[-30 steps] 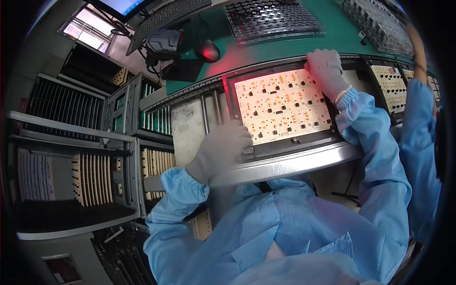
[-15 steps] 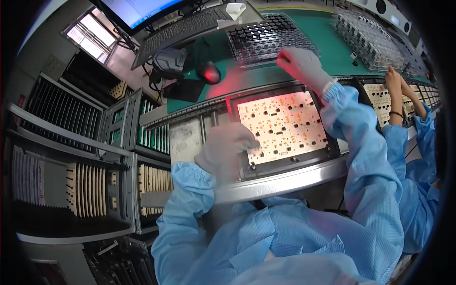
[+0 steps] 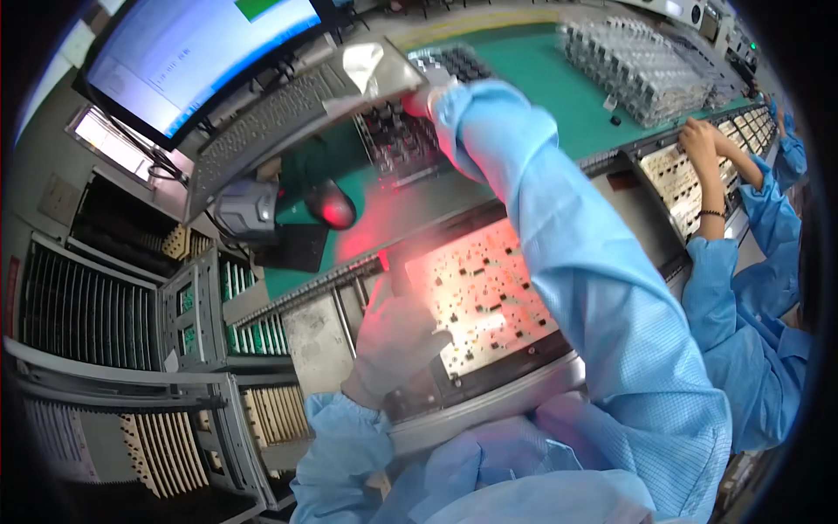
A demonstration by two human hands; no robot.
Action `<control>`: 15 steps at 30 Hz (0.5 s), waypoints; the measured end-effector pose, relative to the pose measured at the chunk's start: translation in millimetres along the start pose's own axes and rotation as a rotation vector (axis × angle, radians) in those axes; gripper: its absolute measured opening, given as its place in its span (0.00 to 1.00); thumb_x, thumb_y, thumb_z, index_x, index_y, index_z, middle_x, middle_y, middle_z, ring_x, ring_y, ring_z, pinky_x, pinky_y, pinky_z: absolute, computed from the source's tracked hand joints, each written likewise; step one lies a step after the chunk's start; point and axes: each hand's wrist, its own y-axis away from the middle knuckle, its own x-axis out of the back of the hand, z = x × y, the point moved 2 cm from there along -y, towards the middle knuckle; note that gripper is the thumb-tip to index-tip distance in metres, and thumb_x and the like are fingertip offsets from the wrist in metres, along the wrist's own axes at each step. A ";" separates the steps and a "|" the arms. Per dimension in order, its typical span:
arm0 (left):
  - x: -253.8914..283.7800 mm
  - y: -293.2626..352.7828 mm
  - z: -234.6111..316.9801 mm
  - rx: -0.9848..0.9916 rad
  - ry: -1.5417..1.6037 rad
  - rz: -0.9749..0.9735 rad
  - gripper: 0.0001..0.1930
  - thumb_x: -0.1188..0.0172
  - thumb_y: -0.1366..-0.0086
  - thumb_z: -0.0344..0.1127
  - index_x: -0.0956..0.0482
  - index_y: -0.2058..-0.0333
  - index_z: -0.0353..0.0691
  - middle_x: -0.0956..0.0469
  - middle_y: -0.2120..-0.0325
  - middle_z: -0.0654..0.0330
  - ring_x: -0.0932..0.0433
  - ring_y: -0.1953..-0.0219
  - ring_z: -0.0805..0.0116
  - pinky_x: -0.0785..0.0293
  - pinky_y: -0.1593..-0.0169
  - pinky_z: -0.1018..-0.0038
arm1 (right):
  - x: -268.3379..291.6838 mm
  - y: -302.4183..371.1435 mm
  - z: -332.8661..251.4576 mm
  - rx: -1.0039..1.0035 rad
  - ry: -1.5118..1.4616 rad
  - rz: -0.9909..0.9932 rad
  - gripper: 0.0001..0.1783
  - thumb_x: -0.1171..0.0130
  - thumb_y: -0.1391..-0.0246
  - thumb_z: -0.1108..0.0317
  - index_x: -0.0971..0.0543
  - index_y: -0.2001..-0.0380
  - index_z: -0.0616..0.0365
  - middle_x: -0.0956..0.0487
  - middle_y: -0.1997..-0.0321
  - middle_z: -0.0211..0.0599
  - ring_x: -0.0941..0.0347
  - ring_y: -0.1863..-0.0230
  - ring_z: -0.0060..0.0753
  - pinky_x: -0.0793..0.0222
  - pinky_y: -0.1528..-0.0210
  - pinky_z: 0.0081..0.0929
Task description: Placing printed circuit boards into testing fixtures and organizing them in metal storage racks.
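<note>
My gloved left hand (image 3: 394, 339) is at the left edge of a pale circuit board panel (image 3: 480, 301) dotted with small dark parts. Motion smears its fingers, so whether they hold anything cannot be made out. The panel lies flat in a dark carrier frame (image 3: 482, 378) on a rail, under reddish light. My right arm stretches across the panel and hides its right side. Only a sliver of my right hand (image 3: 421, 103) shows, by the keyboard shelf and a clear tray (image 3: 397, 153) of black round parts; the sleeve covers its fingers.
A keyboard (image 3: 262, 113) sits on a raised shelf below a monitor (image 3: 201, 61). A mouse (image 3: 330, 206) glows red on the green mat. Board racks (image 3: 166, 450) stand at left. Stacked clear trays (image 3: 633, 74) lie far right; a co-worker's hands (image 3: 703, 144) are over another panel.
My right hand has moved left and farther away, from the near side of the tray to the keyboard shelf. My left hand stays by the panel's left edge. The head view has shifted.
</note>
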 end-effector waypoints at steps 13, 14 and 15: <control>4.9 21.8 -13.1 0.067 -0.186 0.195 0.10 0.29 0.51 0.34 0.23 0.83 0.42 0.28 0.83 0.62 0.25 0.73 0.60 0.29 0.47 0.57 | 128.0 -2.3 -109.9 0.098 0.080 -0.045 0.16 0.47 0.47 0.53 0.16 0.69 0.50 0.16 0.63 0.41 0.19 0.61 0.47 0.24 0.59 0.44; 7.3 22.5 -16.6 0.053 -0.233 0.206 0.10 0.29 0.51 0.34 0.23 0.83 0.42 0.30 0.85 0.62 0.26 0.74 0.60 0.28 0.50 0.58 | 121.6 -5.6 -102.0 0.135 0.103 -0.081 0.17 0.48 0.46 0.52 0.16 0.70 0.49 0.16 0.64 0.40 0.19 0.60 0.47 0.24 0.59 0.44; 12.6 35.0 -20.4 0.077 -0.255 0.282 0.13 0.30 0.50 0.34 0.24 0.86 0.41 0.33 0.88 0.59 0.28 0.78 0.58 0.28 0.60 0.61 | 149.5 8.0 -143.2 0.172 -0.016 -0.165 0.17 0.48 0.45 0.50 0.16 0.69 0.48 0.16 0.64 0.41 0.19 0.60 0.46 0.24 0.60 0.42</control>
